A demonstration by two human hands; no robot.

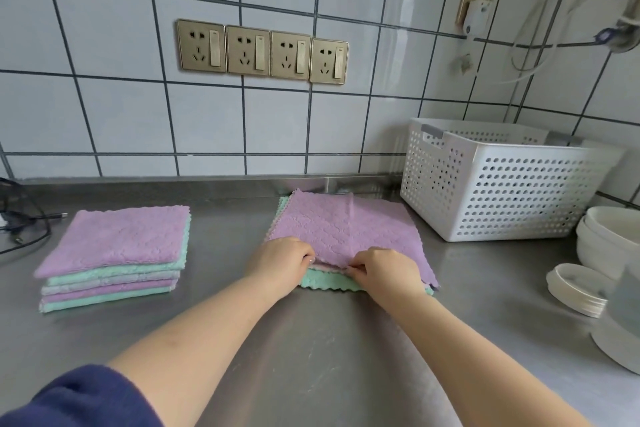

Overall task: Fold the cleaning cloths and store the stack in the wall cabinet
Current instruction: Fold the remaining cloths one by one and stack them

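Purple cloth (346, 225) lies flat atop unfolded pile, just left of white basket (502, 184). Left hand (282, 262) and right hand (382, 269) apparently pinch its near edge. Soft, light, limp: grip corners. Folded stack (114, 253) far left.

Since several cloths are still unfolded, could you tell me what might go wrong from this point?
Both the left hand and right hand pinch the purple cloth at its near edge, so the green cloth beneath might lift too. The folded stack looks slightly uneven and could slip when carried.
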